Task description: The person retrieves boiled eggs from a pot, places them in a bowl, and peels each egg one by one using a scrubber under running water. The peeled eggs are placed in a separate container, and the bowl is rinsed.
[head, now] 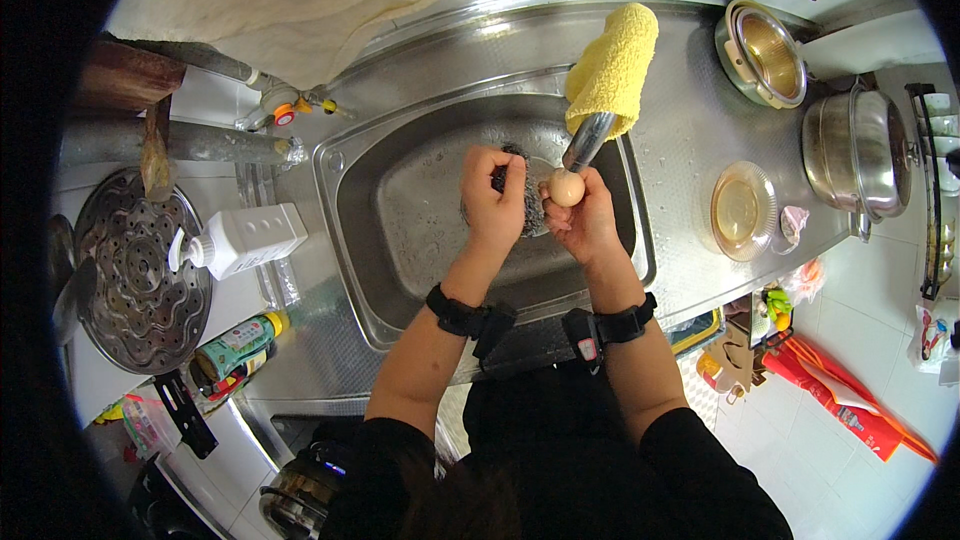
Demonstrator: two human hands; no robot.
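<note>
My left hand [491, 199] is over the sink, fingers curled on a dark, wiry mesh scourer [532, 206], part of which the hand hides. Beside it, my right hand [589, 217] holds a smooth beige egg [567, 187] just below the metal faucet spout [589, 141]. A yellow terry cloth [615, 67] is wrapped around the upper faucet. Beneath both hands lies the stainless steel sink [420, 217], its bottom dotted with water drops. Whether water is running from the spout I cannot tell.
On the right counter are nested metal bowls [765, 52], a lidded steel pot [855, 150] and a ribbed amber dish [744, 211]. At left lie a white pump bottle [247, 240], a perforated steamer plate [142, 270] and a green-labelled bottle [236, 345]. Utensils hang at the top right.
</note>
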